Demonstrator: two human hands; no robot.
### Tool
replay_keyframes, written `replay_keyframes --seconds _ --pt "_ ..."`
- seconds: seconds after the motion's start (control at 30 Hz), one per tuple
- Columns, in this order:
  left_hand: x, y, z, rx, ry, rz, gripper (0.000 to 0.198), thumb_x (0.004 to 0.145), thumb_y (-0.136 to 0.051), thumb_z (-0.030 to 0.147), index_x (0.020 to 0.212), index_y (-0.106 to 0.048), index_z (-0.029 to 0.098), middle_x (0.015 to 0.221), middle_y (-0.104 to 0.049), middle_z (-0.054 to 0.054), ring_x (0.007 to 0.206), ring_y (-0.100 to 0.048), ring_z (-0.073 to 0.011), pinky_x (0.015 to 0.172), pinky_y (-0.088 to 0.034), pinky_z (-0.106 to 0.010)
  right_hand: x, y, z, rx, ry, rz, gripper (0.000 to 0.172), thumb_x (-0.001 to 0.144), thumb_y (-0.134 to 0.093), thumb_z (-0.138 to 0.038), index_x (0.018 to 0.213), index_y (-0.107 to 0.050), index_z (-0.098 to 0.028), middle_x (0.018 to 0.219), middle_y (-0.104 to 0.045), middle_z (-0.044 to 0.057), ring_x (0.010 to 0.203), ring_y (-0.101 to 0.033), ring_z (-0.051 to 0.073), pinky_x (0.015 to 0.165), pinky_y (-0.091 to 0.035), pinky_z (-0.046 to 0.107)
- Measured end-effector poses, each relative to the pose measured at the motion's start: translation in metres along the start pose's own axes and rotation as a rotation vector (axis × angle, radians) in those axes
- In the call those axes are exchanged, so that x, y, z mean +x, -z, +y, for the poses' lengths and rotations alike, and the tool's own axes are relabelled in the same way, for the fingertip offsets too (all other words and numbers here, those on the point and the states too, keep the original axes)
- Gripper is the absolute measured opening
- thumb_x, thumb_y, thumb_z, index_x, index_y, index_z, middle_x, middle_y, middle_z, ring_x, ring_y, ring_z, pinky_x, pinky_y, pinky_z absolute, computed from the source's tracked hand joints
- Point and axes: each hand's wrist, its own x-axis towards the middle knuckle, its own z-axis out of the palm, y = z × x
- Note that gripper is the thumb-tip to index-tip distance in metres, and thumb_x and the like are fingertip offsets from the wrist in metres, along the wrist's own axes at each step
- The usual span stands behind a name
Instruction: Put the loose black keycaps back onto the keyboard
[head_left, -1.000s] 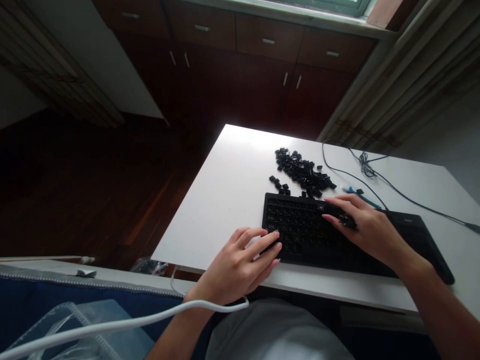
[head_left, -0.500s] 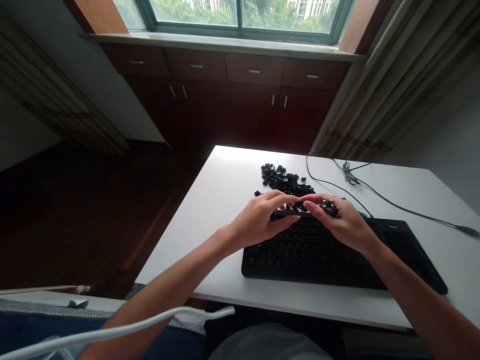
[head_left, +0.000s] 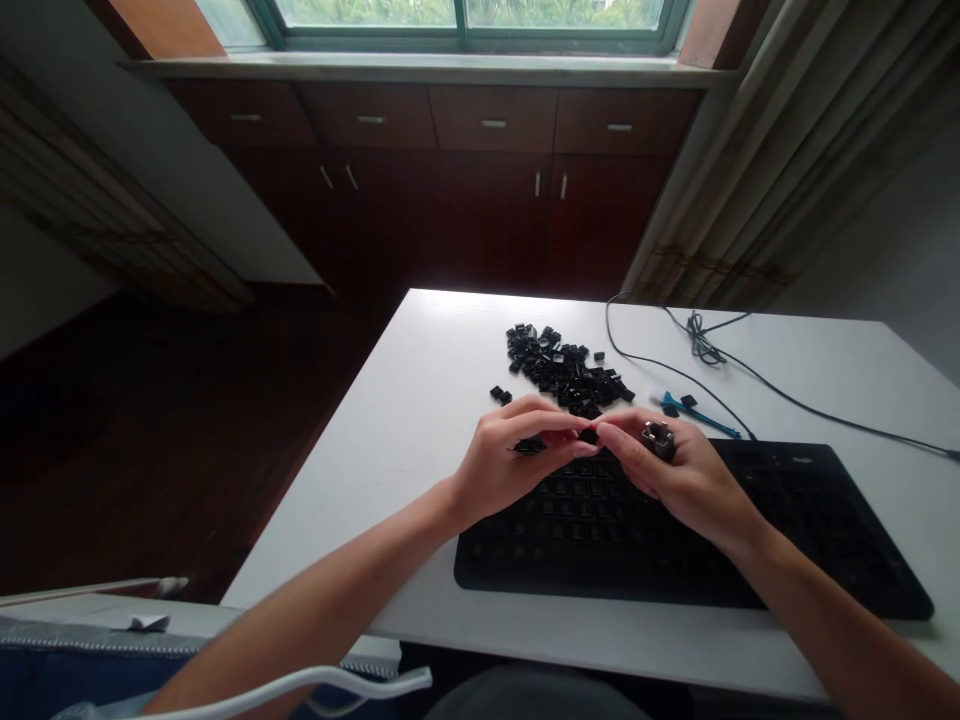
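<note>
My left hand (head_left: 517, 445) is closed, its thumb and fingertips pinching a small black keycap (head_left: 589, 436) over the top edge of a black keyboard (head_left: 637, 565). Fingertips of my right hand (head_left: 686, 475) meet the same keycap from the other side. Tucked in that right hand, by the thumb, is a small dark tool with a pronged end (head_left: 658, 440); the rest of it is hidden by the hand. Just beyond my hands lies a heap of loose black keycaps (head_left: 562, 370). Many key positions on the keyboard look bare, though its surface is dim.
A blue thin tool (head_left: 697, 412) lies right of my hands, with a few loose keycaps beside it. Black cable (head_left: 810, 405) runs across the white table (head_left: 360, 450). At the lower left, a white tube-like strip (head_left: 360, 685) crosses in front of the table edge.
My left fingers and thumb have come together on the keycap, where a gap stood before. The view has shifted slightly, and the blue tool is more visible.
</note>
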Motion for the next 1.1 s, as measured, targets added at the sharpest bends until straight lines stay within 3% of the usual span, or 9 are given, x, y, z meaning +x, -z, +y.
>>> replay_keyframes --seconds 0.2,0.3,0.43,0.87,1.1 --pt "-0.002 0.006 0.002 -0.061 0.07 0.001 0.025 0.078 -0.086 0.02 0.101 -0.076 0.018 0.087 -0.073 -0.004 0.072 -0.068 -0.0114 0.069 -0.061 -0.024 0.0 -0.004 0.009 0.312 -0.167 -0.113 0.039 0.089 -0.073 -0.045 0.119 -0.071 -0.019 0.057 -0.044 -0.007 0.049 -0.036 0.006 0.044 -0.026 0.02" --pt "-0.004 0.008 0.001 -0.105 0.12 -0.018 0.029 0.073 -0.089 0.018 0.099 -0.077 0.017 0.084 -0.073 -0.003 0.071 -0.068 -0.0115 0.068 -0.061 -0.023 0.004 -0.006 0.012 0.463 -0.266 -0.163 0.039 0.086 -0.077 -0.045 0.113 -0.072 -0.017 0.054 -0.037 -0.008 0.049 -0.031 0.005 0.044 -0.023 0.019" --pt "-0.005 0.009 0.002 -0.263 0.259 -0.094 0.026 0.077 -0.085 0.012 0.101 -0.076 0.015 0.086 -0.074 -0.005 0.073 -0.07 -0.0126 0.068 -0.062 -0.024 0.008 -0.005 0.014 0.576 -0.318 -0.182 0.032 0.083 -0.08 -0.042 0.102 -0.072 -0.017 0.054 -0.037 -0.009 0.049 -0.03 0.004 0.043 -0.022 0.017" --pt "-0.007 0.01 0.001 -0.346 0.342 -0.133 0.028 0.077 -0.083 0.006 0.102 -0.075 0.015 0.09 -0.073 -0.005 0.075 -0.069 -0.0115 0.069 -0.062 -0.022 0.007 -0.006 0.015 0.586 -0.277 -0.205 0.03 0.087 -0.078 -0.041 0.105 -0.07 -0.019 0.052 -0.039 -0.009 0.048 -0.031 0.004 0.043 -0.025 0.017" --pt "-0.007 0.012 -0.001 -0.32 0.306 -0.148 0.032 0.073 -0.085 0.004 0.101 -0.077 0.017 0.09 -0.072 -0.005 0.075 -0.067 -0.0116 0.067 -0.059 -0.023 0.008 -0.005 0.013 0.592 -0.257 -0.232 0.028 0.085 -0.079 -0.041 0.1 -0.07 -0.019 0.052 -0.041 -0.009 0.048 -0.034 0.003 0.043 -0.025 0.016"
